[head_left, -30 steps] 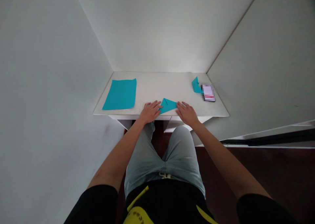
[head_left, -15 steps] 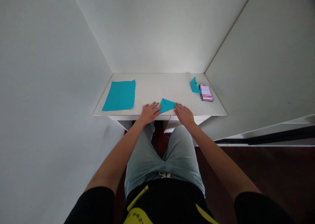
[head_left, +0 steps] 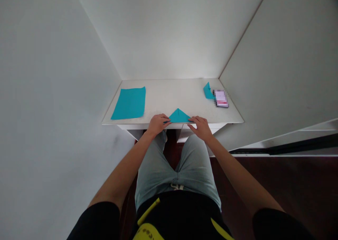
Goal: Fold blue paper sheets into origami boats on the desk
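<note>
A blue sheet of paper folded into a triangle (head_left: 179,117) lies at the front edge of the white table, its point towards the wall and a short crease line running down from that point. My left hand (head_left: 158,124) is closed on its left corner, fingers and thumb at the paper. At the right corner, the fingers of my right hand (head_left: 200,126) hold the paper, with the thumb lower, by the table edge. Both corners are partly hidden under my fingers.
On the left of the table (head_left: 169,92) lies a flat blue sheet of paper (head_left: 129,103). A folded blue paper piece (head_left: 208,91) sits at the back right, beside a pixelated phone-like object (head_left: 221,98). White walls enclose the table on the left, back and right.
The folded paper has turned, so that its long edge now runs along the table's front edge. My hands have shifted from lying flat on it to gripping its two corners.
</note>
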`<action>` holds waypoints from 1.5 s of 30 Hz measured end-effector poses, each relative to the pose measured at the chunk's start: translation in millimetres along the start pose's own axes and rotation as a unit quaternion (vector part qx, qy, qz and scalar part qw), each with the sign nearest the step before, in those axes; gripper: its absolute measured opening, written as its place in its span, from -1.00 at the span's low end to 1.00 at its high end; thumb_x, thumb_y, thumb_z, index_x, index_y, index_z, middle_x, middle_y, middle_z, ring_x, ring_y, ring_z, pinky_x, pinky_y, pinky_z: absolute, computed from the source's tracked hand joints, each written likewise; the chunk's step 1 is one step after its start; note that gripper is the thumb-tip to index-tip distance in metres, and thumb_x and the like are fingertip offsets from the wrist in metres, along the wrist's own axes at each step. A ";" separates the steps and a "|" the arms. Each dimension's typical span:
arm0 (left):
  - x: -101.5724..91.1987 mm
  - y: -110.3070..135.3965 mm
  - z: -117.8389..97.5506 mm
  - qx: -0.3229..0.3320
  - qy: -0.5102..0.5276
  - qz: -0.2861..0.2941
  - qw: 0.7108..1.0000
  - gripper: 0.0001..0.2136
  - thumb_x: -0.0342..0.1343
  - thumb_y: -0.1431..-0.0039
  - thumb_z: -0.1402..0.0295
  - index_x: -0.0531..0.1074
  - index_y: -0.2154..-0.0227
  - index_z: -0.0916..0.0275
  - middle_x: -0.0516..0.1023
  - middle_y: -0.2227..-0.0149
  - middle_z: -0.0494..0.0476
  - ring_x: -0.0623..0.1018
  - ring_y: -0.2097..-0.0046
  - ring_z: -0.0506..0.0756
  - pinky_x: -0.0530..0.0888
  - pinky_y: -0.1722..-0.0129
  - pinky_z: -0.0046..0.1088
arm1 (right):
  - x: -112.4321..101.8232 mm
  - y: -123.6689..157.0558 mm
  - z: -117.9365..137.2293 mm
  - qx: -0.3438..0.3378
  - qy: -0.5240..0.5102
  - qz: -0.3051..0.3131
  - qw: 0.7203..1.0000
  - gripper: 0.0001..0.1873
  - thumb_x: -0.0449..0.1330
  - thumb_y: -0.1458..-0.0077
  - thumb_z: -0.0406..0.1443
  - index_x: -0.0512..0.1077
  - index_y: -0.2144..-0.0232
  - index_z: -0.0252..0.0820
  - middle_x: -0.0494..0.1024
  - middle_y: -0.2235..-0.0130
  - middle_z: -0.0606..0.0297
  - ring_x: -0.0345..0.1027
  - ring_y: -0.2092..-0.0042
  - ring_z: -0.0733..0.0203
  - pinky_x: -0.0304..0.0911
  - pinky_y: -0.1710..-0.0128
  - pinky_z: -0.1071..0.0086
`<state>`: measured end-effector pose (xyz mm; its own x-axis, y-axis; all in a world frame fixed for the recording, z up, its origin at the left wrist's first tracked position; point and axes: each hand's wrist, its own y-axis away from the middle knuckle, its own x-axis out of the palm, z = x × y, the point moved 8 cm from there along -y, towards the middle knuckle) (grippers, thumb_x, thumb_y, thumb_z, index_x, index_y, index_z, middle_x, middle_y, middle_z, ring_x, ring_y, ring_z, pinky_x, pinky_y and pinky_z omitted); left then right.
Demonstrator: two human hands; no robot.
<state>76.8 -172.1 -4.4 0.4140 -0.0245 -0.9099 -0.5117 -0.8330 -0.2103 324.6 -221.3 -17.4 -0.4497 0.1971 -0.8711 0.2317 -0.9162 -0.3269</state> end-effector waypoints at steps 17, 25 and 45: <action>-12.1 -1.2 -5.0 -0.048 0.054 -0.044 0.996 -0.85 0.16 -0.42 0.38 0.63 0.12 0.12 0.75 0.04 0.13 0.72 0.00 0.15 0.60 -0.09 -0.31 | 10.2 -31.2 -28.5 0.150 -0.287 -0.168 0.931 -0.26 0.34 -0.16 0.16 0.39 -0.21 -0.12 0.58 -0.12 -0.03 0.57 -0.03 -0.10 0.49 -0.06 -0.02; -0.9 -4.9 -2.9 -0.099 0.128 -0.118 0.980 -0.90 0.23 -0.28 0.51 0.54 0.24 0.17 0.69 0.16 0.10 0.71 0.15 0.09 0.60 0.04 -0.37 | 36.7 -67.7 -17.0 0.223 -0.293 -0.122 0.922 -0.19 0.36 -0.08 0.12 0.36 -0.24 -0.16 0.65 0.04 0.10 0.53 0.23 0.04 0.49 0.10 0.07; 7.3 0.4 -2.3 -0.129 0.186 -0.238 0.944 -0.84 0.25 -0.21 0.52 0.42 0.36 0.13 0.57 0.31 0.04 0.63 0.19 0.12 0.54 0.09 -0.31 | 55.9 -89.4 13.0 0.206 -0.288 -0.130 0.926 -0.61 0.19 -0.10 -0.16 0.39 0.01 -0.08 0.62 0.11 0.18 0.44 0.29 0.06 0.44 0.10 0.11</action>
<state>81.4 -173.8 -10.3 0.8117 0.2335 -0.5353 -0.0204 -0.9048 -0.4254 267.6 -132.9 -32.1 -0.8571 0.3188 -0.4046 -0.2434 -0.9429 -0.2273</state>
